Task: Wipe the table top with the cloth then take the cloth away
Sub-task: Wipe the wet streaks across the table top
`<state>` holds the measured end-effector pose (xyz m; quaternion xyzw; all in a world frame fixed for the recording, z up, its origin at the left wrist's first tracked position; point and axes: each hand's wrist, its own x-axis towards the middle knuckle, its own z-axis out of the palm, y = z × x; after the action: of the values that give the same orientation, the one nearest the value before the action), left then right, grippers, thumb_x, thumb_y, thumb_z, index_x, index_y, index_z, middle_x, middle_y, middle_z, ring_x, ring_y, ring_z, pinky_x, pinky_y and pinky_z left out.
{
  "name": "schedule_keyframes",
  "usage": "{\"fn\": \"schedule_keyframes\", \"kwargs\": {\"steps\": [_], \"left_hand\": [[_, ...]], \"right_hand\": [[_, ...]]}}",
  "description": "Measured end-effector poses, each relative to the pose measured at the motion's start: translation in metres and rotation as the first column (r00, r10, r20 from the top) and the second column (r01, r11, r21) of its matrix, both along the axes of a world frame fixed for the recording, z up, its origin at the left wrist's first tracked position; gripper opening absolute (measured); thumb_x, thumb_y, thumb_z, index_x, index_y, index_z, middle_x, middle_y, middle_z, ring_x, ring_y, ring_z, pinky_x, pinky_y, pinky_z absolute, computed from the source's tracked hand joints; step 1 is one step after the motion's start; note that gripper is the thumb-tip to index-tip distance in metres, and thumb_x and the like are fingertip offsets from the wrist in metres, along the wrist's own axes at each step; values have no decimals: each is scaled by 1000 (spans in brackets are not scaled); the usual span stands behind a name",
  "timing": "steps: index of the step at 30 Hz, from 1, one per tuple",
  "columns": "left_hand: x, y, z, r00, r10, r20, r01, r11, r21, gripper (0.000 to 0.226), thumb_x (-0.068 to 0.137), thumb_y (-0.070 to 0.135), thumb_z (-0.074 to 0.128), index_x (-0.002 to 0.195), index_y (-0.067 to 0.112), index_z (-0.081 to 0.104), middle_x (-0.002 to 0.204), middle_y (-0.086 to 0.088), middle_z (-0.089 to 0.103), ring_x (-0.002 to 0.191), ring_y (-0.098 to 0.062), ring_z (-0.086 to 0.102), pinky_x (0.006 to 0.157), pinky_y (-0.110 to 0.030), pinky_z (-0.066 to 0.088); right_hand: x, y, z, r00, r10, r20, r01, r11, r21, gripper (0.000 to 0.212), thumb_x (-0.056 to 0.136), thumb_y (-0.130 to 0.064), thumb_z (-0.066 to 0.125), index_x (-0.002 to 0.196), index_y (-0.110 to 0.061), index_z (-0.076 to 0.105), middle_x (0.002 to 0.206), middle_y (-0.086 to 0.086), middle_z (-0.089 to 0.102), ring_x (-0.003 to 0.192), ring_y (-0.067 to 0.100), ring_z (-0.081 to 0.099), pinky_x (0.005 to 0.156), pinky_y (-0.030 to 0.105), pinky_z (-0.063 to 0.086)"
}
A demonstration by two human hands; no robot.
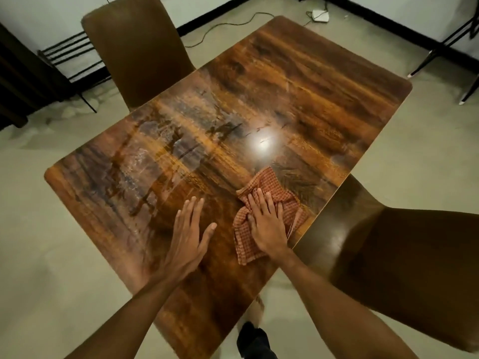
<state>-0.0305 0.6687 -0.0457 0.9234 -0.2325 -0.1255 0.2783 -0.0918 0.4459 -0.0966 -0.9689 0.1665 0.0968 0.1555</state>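
Cloth [269, 182]: red-orange check, crumpled, lying on worktop [298, 81] near its right edge, toward the near end. Right hand [268, 226] sits palm-down on top of it, fingers straight and close together, pressing it flat; cloth shows beyond the fingertips and on both sides of the hand. Left hand [188, 237] lies palm-down on bare worktop just left of the cloth, fingers straight, thumb spread out toward the cloth, not touching it. Worktop is glossy dark wood grain, with streaky smears across the left-centre and a bright glare spot past the cloth. Brown chair [134, 47] stands at the far-left side, second chair [388, 255] at the right side by the cloth. White box [320, 15] with cable is on the floor beyond the far end.
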Motion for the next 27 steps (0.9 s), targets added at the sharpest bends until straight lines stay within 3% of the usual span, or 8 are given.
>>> {"fn": "schedule_keyframes", "kwargs": {"steps": [5, 7, 11, 15, 19, 21, 25, 27], "left_hand": [[9, -77, -3, 998, -70, 4, 70, 997, -14, 73, 99, 61, 26, 159, 21, 18, 168, 0, 12, 156, -13, 1, 127, -43, 2], [18, -105, -8, 997, -82, -3, 82, 996, -22, 79, 96, 67, 21, 159, 20, 19, 168, 0, 11, 156, -14, 2, 127, -40, 1], [30, -145, -12, 992, -129, -5, 129, 992, -8, 79, 95, 65, 22, 159, 20, 16, 168, 0, 10, 156, -14, 1, 127, -38, 0], [42, -171, -14, 987, -159, -8, 159, 987, 3, 77, 96, 65, 21, 160, 23, 14, 169, 3, 6, 156, -11, -3, 127, -39, -1], [49, -192, -15, 980, -199, -19, 199, 980, 24, 78, 95, 68, 17, 160, 25, 12, 169, 4, 4, 155, -9, -6, 127, -40, -2], [55, -210, -16, 972, -236, -12, 236, 971, 33, 77, 96, 68, 17, 160, 26, 9, 169, 4, 1, 154, -7, -9, 127, -37, -5], [74, -253, -14, 958, -288, 21, 287, 957, 41, 74, 98, 63, 23, 160, 27, 7, 169, 3, 0, 155, -8, -9, 126, -34, -7], [83, -274, -9, 955, -295, 32, 294, 956, 24, 73, 98, 61, 24, 160, 25, 8, 169, 3, 1, 155, -9, -7, 126, -36, -6]], "right_hand": [[-36, 3, -9, 971, 226, 81, -231, 971, 63, 62, 107, -44, 27, 164, -35, 5, 173, -6, -2, 160, 22, -1, 125, 59, 12], [-14, -57, -14, 988, 120, 96, -123, 992, 29, 58, 108, -44, 24, 164, -34, 10, 173, -5, 2, 160, 22, 0, 126, 60, 12], [40, -188, -9, 981, -183, 60, 182, 983, 10, 58, 109, -47, 20, 164, -34, 7, 173, -4, -4, 159, 22, -7, 127, 56, -2], [60, -222, -8, 935, -346, 79, 345, 938, 27, 59, 109, -45, 23, 164, -29, 10, 173, 2, -1, 159, 26, -5, 127, 57, 1], [27, -159, -15, 961, -262, 83, 261, 965, 24, 60, 109, -49, 21, 164, -32, 6, 172, -2, -9, 158, 23, -13, 127, 52, -4], [32, -175, -14, 974, -211, 85, 208, 977, 45, 59, 109, -49, 20, 164, -34, 4, 172, -6, -10, 158, 19, -15, 128, 52, -3], [70, -221, -8, 938, -339, 67, 337, 940, 43, 59, 110, -45, 22, 164, -31, 5, 173, -1, -8, 158, 23, -14, 128, 54, -4], [75, -210, -7, 952, -288, 103, 287, 958, 20, 59, 110, -44, 21, 164, -29, 6, 173, 1, -7, 158, 28, -13, 128, 55, -3]]}}
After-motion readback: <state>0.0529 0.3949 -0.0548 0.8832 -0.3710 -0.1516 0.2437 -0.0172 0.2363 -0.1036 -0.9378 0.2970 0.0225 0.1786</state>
